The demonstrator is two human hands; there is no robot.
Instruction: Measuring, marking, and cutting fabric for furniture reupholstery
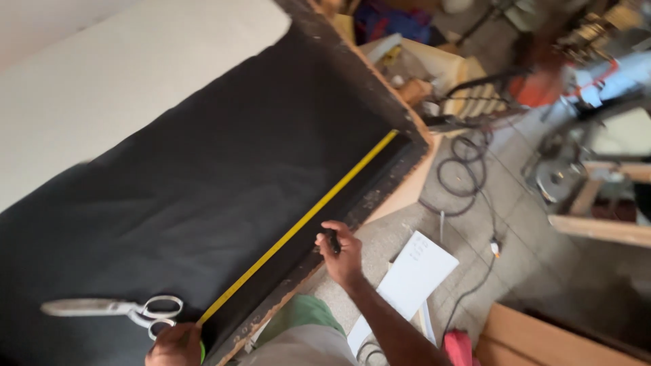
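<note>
Measuring is the step in hand here. A yellow tape measure (305,217) lies stretched along the near edge of the black fabric (203,169), which covers the counter (380,196). The person's left hand (176,344) sits at the tape's near end, fingers curled down on it, pinning it to the cloth. The right hand (341,252) hovers partway along the tape, just off the counter's edge, fingers closed around a small dark object, possibly a marker, too blurred to tell for sure. A pair of scissors (115,308) lies on the fabric just beside the left hand, untouched. Judging by this, the next move calls for keeping the tape taut and straight while the right hand comes down beside the tape.
</note>
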